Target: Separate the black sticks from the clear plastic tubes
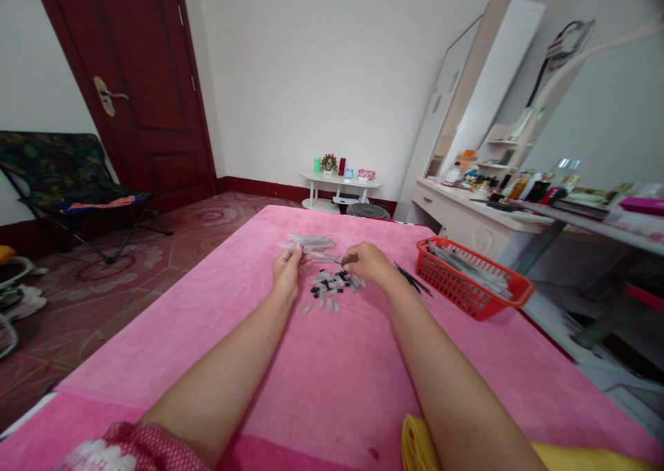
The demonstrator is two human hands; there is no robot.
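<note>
My left hand (288, 270) is closed, pinching a pale, translucent pen barrel (321, 254) that points toward my right hand. My right hand (367, 263) is closed too, with its fingertips at the barrel's right end on a thin dark piece that looks like a pen refill (337, 261). More translucent barrels (311, 241) lie in a stack just beyond my left hand. Between and below the hands spreads a loose pile of small clear and black pen caps (329, 285). Several thin black refills (412, 279) rest to the right of my right wrist.
A red plastic basket (474, 305) full of pens (469, 270) stands at the right of the pink-covered table (207, 333). Yellow cloth (419, 443) lies under my right forearm. Beyond are a low white shelf (339, 179), a folding chair (77, 180) and a cluttered dresser (467, 211).
</note>
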